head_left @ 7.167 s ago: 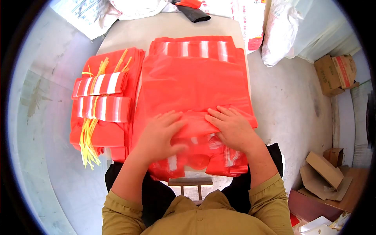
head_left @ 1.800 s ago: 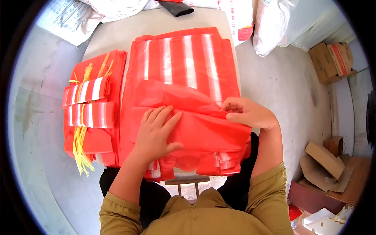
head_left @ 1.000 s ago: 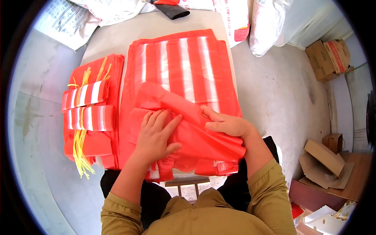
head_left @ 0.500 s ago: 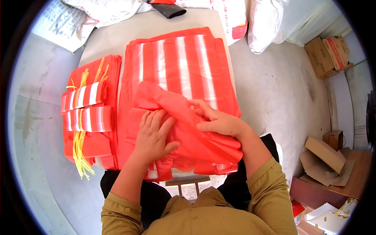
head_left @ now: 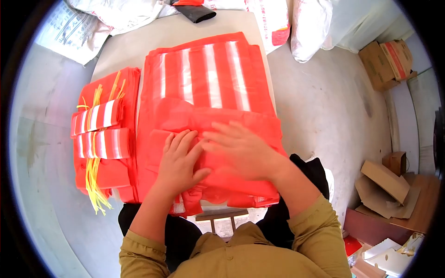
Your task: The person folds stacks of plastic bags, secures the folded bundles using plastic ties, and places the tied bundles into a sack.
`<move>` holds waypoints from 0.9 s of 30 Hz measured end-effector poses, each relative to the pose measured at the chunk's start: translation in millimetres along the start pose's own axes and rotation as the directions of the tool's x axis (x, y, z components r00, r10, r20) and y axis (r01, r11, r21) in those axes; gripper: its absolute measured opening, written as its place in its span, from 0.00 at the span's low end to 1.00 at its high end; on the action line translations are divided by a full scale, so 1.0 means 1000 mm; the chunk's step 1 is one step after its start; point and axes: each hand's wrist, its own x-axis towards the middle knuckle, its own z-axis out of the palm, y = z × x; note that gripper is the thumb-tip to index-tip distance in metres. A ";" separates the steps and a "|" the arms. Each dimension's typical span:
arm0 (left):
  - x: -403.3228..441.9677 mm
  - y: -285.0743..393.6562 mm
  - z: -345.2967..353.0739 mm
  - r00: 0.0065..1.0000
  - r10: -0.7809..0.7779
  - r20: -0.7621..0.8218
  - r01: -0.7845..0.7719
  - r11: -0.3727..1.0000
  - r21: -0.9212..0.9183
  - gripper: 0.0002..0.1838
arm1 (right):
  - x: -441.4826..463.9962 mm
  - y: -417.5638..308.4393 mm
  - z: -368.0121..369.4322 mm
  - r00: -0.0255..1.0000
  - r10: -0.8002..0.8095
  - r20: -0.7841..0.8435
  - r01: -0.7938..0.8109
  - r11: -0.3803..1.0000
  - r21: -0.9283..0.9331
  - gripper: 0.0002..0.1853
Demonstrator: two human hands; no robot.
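Note:
A stack of red plastic bags with white stripes (head_left: 198, 78) lies before me. Its near part is covered by a loose red bag (head_left: 232, 183), folded over toward me and wrinkled. My left hand (head_left: 180, 163) rests on this bag with its fingers spread, holding nothing I can see. Just right of it, my right hand (head_left: 245, 153) is stretched out flat over the same bag, its fingers slightly smeared by motion. Left of the stack, two rolled striped bundles (head_left: 111, 143) lie on a second pile of red bags (head_left: 111, 177), with yellow ties (head_left: 92, 183) across them.
The stacks lie on a beige tabletop (head_left: 232, 23). White printed sacks (head_left: 69, 32) and a black-and-red item (head_left: 197, 13) are at its far end. Cardboard boxes (head_left: 384, 65) stand at the right wall, with an opened carton (head_left: 387, 190) nearer.
My right hand has let go of the bag's fold and moved left, flattening out beside my left hand. The bag's upper fold now lies flatter and straighter. My left hand stays in place.

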 end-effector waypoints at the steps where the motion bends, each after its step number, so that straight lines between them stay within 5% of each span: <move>1: 0.001 0.001 -0.001 1.000 0.001 0.016 0.000 1.000 -0.017 0.41 | -0.005 0.003 0.010 0.996 0.067 0.056 -0.066 0.998 -0.013 0.33; 3: 0.003 0.000 -0.005 0.999 -0.001 0.045 0.003 0.999 -0.048 0.41 | -0.007 0.003 0.020 0.967 0.194 0.164 -0.189 0.981 -0.049 0.37; 6: -0.001 -0.003 -0.009 0.998 0.010 0.056 -0.008 0.999 -0.050 0.40 | -0.002 0.002 0.003 0.947 0.320 -0.020 -0.318 0.946 0.058 0.36; 9: 0.000 -0.006 -0.010 0.998 -0.037 0.044 0.036 0.999 0.021 0.37 | -0.009 0.020 0.021 0.959 0.256 0.117 -0.255 0.967 -0.028 0.33; 12: -0.004 -0.019 -0.010 0.994 -0.108 0.012 0.107 0.989 0.098 0.36 | -0.005 0.020 0.022 0.940 0.335 0.066 -0.321 0.932 -0.167 0.33; 15: -0.009 -0.030 -0.013 0.989 -0.144 -0.023 0.145 0.986 0.080 0.37 | 0.002 -0.003 0.000 0.920 0.389 0.040 -0.391 0.911 0.132 0.31; 18: -0.017 -0.028 -0.031 0.994 -0.086 0.072 0.086 0.996 0.005 0.44 | -0.005 -0.039 0.007 0.961 0.201 0.188 -0.219 0.973 0.078 0.32; 21: -0.026 -0.020 -0.046 0.972 -0.079 0.221 0.088 0.996 -0.031 0.49 | -0.023 -0.047 0.031 0.964 0.170 0.205 -0.108 0.953 -0.283 0.35; 27: -0.038 -0.036 -0.055 0.964 -0.187 0.191 0.200 0.978 -0.055 0.51 | -0.041 -0.040 0.017 0.943 0.273 0.190 -0.230 0.947 -0.223 0.35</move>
